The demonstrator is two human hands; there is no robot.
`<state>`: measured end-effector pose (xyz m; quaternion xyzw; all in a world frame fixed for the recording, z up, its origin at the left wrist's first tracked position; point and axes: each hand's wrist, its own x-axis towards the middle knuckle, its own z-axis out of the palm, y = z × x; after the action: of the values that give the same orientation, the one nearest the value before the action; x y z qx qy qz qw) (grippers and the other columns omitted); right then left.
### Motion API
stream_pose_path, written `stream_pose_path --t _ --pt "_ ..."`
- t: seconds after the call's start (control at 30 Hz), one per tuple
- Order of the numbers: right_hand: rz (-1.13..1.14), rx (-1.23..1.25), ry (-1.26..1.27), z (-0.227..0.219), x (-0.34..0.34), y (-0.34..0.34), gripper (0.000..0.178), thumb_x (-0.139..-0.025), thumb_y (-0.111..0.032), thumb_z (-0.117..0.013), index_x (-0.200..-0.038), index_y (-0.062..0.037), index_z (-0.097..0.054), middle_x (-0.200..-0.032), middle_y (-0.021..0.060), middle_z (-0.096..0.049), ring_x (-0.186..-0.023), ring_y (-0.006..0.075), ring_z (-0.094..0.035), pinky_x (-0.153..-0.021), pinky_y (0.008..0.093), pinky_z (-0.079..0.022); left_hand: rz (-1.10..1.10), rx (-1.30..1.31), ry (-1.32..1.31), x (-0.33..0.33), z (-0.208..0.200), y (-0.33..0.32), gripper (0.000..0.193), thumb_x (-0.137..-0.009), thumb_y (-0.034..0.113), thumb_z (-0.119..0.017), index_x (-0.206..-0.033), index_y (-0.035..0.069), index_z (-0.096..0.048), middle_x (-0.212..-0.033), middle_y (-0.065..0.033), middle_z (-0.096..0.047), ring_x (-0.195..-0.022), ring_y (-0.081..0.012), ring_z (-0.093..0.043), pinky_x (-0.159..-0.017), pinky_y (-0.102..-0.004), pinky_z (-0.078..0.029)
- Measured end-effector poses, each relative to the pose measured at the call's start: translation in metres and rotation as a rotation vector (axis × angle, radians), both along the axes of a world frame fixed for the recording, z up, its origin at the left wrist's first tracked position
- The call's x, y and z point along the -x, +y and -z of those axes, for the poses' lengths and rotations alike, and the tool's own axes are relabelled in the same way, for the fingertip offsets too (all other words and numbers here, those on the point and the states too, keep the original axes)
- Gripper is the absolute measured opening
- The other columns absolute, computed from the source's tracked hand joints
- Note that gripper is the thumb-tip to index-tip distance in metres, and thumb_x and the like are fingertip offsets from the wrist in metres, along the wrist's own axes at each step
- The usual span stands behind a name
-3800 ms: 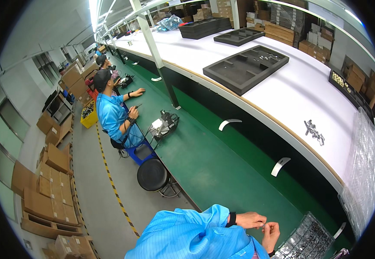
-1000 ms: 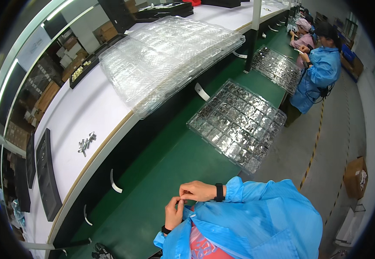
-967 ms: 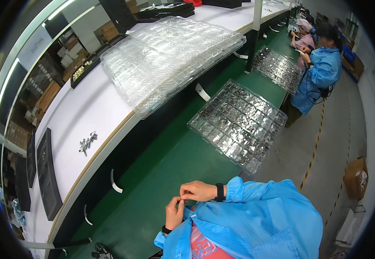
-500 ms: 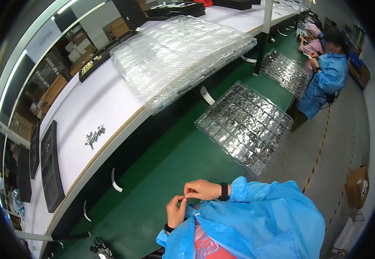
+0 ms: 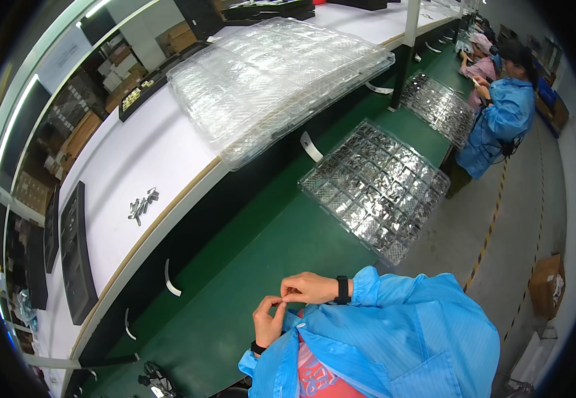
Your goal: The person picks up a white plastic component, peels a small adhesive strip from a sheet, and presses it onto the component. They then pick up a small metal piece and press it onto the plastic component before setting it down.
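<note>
Compartment tray (image 5: 392, 252) exposed to a knock

It lies on the green bench (image 5: 281, 239), ahead of my right hand (image 5: 308, 286) and apart from it, its outer side seemingly past the edge; a bump from my blue sleeve (image 5: 400, 292) could spill its shiny parts (image 5: 374, 202). My left hand (image 5: 269, 322) meets the right, fingertips together; whether they grip anything I cannot tell, but something tiny could slip unseen.

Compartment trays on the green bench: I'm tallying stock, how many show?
2: the near tray, ahead and right of the right hand, and the far tray, beside the co-worker in blue. Others may be hidden farther along.
</note>
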<state>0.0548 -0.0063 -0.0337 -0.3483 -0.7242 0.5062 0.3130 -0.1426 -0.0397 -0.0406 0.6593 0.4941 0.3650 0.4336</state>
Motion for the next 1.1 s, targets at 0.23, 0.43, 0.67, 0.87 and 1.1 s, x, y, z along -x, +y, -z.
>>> stream_pose_path --t 0.23,0.43,0.67,0.87,1.1 --pt "-0.007 0.024 -0.021 0.0045 -0.0001 -0.0009 0.024 -0.090 -0.027 -0.061 -0.092 -0.0029 -0.058 -0.082 0.0098 -0.062 -0.072 0.0217 -0.062 -0.064 0.0326 -0.048 0.030 -0.024 0.040 -0.0017 -0.0006 -0.0007 0.009 -0.081 0.004 -0.063 -0.086 -0.003 -0.061 -0.082 -0.0130 -0.065 -0.077 -0.0236 -0.063 -0.070 -0.0324 -0.048" --pt "-0.024 0.013 -0.010 0.0063 0.0001 -0.0009 0.025 -0.090 -0.027 -0.061 -0.092 -0.0024 -0.058 -0.083 0.0099 -0.062 -0.072 0.0212 -0.062 -0.064 0.0325 -0.048 0.029 0.025 0.043 -0.0004 -0.0030 -0.0014 0.010 -0.084 0.005 -0.062 -0.087 -0.004 -0.061 -0.082 -0.0107 -0.066 -0.078 -0.0173 -0.062 -0.074 -0.0293 -0.048" --pt "-0.026 0.063 0.049 0.0032 -0.0005 -0.0037 0.025 -0.089 -0.027 -0.061 -0.093 -0.0029 -0.059 -0.083 0.0097 -0.063 -0.072 0.0204 -0.062 -0.064 0.0318 -0.049 0.023 0.067 0.043 0.0007 -0.0049 -0.0034 0.012 -0.086 0.007 -0.060 -0.089 -0.004 -0.061 -0.083 -0.0105 -0.066 -0.079 -0.0161 -0.061 -0.072 -0.0282 -0.047" --pt "-0.022 0.050 0.049 0.0028 -0.0001 -0.0040 0.024 -0.087 -0.025 -0.063 -0.090 -0.0021 -0.058 -0.079 0.0112 -0.064 -0.071 0.0226 -0.063 -0.063 0.0332 -0.049 0.038 0.090 -0.003 0.0002 -0.0059 -0.0046 0.013 -0.087 0.008 -0.059 -0.090 -0.004 -0.062 -0.084 -0.0103 -0.066 -0.080 -0.0163 -0.061 -0.073 -0.0281 -0.047" --pt "-0.004 0.021 0.033 -0.0001 -0.0039 -0.0035 0.021 -0.086 -0.023 -0.062 -0.087 -0.0022 -0.058 -0.079 0.0117 -0.063 -0.070 0.0245 -0.062 -0.062 0.0342 -0.048 0.055 0.073 0.034 -0.0034 -0.0052 -0.0024 0.011 -0.086 0.005 -0.058 -0.091 -0.005 -0.061 -0.085 -0.0112 -0.066 -0.082 -0.0185 -0.063 -0.076 -0.0290 -0.047"
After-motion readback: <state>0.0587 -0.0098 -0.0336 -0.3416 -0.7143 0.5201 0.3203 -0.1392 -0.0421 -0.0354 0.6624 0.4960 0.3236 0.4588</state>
